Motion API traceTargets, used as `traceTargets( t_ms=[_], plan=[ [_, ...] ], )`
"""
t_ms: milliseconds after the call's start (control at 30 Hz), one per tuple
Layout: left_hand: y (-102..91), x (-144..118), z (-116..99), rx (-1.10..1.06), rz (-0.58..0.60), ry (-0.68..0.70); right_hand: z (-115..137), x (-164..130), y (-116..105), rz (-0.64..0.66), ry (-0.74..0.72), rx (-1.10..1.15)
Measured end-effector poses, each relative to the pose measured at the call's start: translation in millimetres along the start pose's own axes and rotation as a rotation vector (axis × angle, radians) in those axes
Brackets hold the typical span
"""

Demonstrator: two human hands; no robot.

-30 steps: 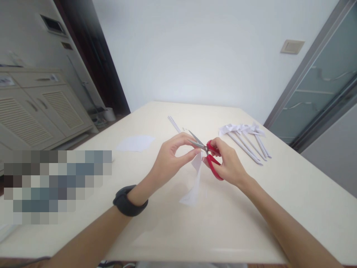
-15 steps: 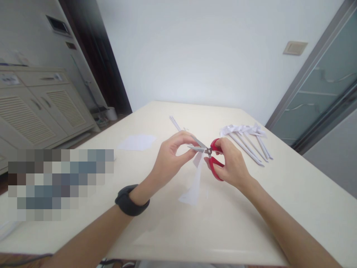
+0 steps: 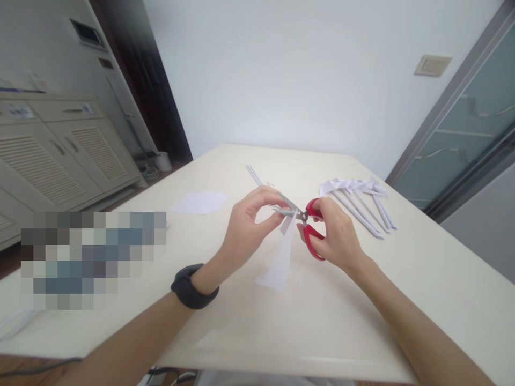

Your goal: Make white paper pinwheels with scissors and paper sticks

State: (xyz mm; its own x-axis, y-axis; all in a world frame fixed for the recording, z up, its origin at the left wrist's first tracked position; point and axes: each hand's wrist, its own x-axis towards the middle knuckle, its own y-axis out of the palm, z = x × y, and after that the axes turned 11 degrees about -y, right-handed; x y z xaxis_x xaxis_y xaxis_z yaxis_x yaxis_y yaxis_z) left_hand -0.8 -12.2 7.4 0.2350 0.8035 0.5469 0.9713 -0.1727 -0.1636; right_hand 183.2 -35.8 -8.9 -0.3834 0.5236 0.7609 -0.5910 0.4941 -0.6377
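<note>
Above the middle of the cream table [image 3: 422,300], my right hand [image 3: 340,236] grips red-handled scissors [image 3: 308,222], blades pointing left and slightly apart. My left hand [image 3: 247,228], with a dark band on the wrist, pinches the top of a white paper piece [image 3: 281,257] between thumb and fingers, right at the blades. The paper hangs down from there to the tabletop, its lower end resting on the surface.
Several rolled white paper sticks with folded tops [image 3: 360,201] lie at the right rear of the table. A flat white sheet [image 3: 199,202] lies left of the hands, thin paper strips [image 3: 254,175] behind them. A louvred cabinet [image 3: 52,161] stands left, a glass door at the right.
The scissors' blades have swung from pointing up-left to nearly level and closed a little on the paper. Both hands stay close together; the view has shifted slightly.
</note>
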Motion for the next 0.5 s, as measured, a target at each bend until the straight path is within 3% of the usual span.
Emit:
traceTargets(
  t_ms=[500],
  plan=[
    [-0.8,-0.6,-2.7,0.036,-0.012,0.081,-1.1,-1.9,2.2,0.012,0.037,-0.026]
  ],
)
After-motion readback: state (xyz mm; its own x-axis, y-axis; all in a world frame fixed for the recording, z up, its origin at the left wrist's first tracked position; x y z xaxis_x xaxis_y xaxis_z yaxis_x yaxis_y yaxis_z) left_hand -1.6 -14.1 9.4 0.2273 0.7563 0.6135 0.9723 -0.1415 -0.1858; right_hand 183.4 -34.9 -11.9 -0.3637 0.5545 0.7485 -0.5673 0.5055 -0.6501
